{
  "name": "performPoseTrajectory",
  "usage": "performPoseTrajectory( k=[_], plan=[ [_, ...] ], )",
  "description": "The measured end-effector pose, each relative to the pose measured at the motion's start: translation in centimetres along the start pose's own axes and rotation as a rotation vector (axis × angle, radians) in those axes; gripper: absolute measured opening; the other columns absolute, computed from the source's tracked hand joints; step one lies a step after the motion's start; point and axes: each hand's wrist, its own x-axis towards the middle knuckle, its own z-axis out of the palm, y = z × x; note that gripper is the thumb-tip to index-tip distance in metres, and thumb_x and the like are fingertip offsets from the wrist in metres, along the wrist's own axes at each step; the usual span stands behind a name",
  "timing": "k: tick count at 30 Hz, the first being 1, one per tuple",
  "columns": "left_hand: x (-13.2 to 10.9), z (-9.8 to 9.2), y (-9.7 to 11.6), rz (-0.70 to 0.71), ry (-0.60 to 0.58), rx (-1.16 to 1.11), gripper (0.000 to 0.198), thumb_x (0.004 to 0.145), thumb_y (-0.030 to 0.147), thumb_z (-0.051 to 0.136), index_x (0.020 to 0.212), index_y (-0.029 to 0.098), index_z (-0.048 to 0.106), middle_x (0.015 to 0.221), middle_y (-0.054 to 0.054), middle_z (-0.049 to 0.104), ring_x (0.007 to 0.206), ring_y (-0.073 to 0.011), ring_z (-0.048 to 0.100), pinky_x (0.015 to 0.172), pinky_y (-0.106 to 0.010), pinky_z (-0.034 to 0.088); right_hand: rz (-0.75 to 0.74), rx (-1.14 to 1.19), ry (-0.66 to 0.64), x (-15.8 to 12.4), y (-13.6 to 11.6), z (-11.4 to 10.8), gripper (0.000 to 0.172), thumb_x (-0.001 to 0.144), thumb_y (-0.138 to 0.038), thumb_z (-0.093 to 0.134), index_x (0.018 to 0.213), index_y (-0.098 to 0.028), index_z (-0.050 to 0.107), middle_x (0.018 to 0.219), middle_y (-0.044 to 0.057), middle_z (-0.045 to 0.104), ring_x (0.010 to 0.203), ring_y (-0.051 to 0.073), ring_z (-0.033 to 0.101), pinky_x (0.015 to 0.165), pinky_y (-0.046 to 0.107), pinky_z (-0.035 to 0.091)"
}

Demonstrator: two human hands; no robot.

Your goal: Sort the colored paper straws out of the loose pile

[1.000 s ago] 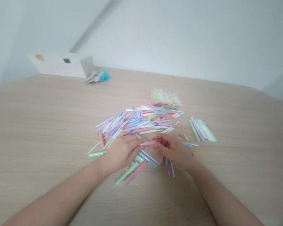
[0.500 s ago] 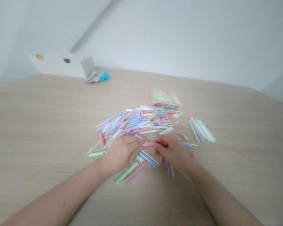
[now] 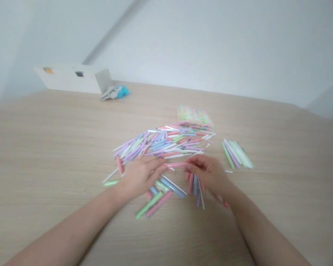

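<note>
A slim pink tube (image 3: 176, 165) is stretched level between my two hands. My left hand (image 3: 144, 171) pinches its left end between thumb and fingers. At the right end, my right hand (image 3: 207, 170) has its thumb and fingertips closed on the tube. Beyond the hands spreads a loose pile of pastel tubes and thin white sticks (image 3: 166, 144). Closer to me lie a green tube (image 3: 150, 205), a pink tube (image 3: 159, 204) and a blue tube (image 3: 172, 187). Several red, blue and purple pieces (image 3: 195, 184) lie partly hidden below my right hand.
A row of green, purple and white tubes (image 3: 237, 154) lies on the right. Behind the pile stand clear packs with pink and green print (image 3: 194, 117). At the back left are a white box (image 3: 74, 81) and a crumpled grey and blue item (image 3: 115, 92) on the wooden table (image 3: 58, 147).
My right hand has shifted slightly right and more of the pink tube shows between the hands. My left hand has moved a little left. Blue pieces below the right hand show more.
</note>
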Motion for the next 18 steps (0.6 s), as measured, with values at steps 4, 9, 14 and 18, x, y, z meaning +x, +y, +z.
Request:
performPoseTrajectory(
  k=[4, 9, 14, 18],
  plan=[
    [0.14, -0.19, 0.11, 0.004, -0.002, -0.122, 0.027, 0.095, 0.027, 0.041, 0.099, 0.021, 0.067, 0.082, -0.003, 0.065, 0.083, -0.0161, 0.058, 0.077, -0.029, 0.044, -0.035, -0.037, 0.002, -0.08, -0.14, -0.34, 0.018, 0.085, -0.037, 0.052, 0.089, -0.02, 0.058, 0.071, -0.001, 0.065, 0.046, 0.013, 0.064, 0.041, 0.022, 0.047],
    [-0.01, 0.02, 0.11, -0.017, 0.063, -0.177, 0.024, 0.093, 0.024, 0.045, 0.1, 0.022, 0.068, 0.085, -0.003, 0.065, 0.084, -0.0152, 0.058, 0.079, -0.028, 0.043, 0.019, 0.011, 0.032, 0.08, 0.32, 0.21, 0.018, 0.082, -0.037, 0.056, 0.086, -0.019, 0.058, 0.065, -0.001, 0.063, 0.041, 0.013, 0.059, 0.036, 0.022, 0.043],
    [-0.11, 0.27, 0.05, 0.001, 0.099, -0.131, 0.024, 0.092, 0.022, 0.046, 0.099, 0.022, 0.069, 0.088, -0.004, 0.065, 0.086, -0.0159, 0.057, 0.081, -0.029, 0.043, 0.04, 0.046, 0.061, 0.2, 0.39, 0.37, 0.016, 0.081, -0.033, 0.058, 0.083, -0.017, 0.059, 0.061, -0.001, 0.063, 0.044, 0.012, 0.06, 0.039, 0.02, 0.043],
    [-0.23, 0.48, -0.07, 0.015, 0.122, -0.061, 0.024, 0.092, 0.023, 0.046, 0.101, 0.021, 0.068, 0.089, -0.005, 0.065, 0.086, -0.0179, 0.056, 0.082, -0.032, 0.043, 0.078, 0.145, 0.041, 0.18, 0.51, 0.29, 0.018, 0.079, -0.033, 0.059, 0.087, -0.017, 0.06, 0.062, -0.001, 0.062, 0.043, 0.012, 0.058, 0.039, 0.022, 0.043]
  ],
)
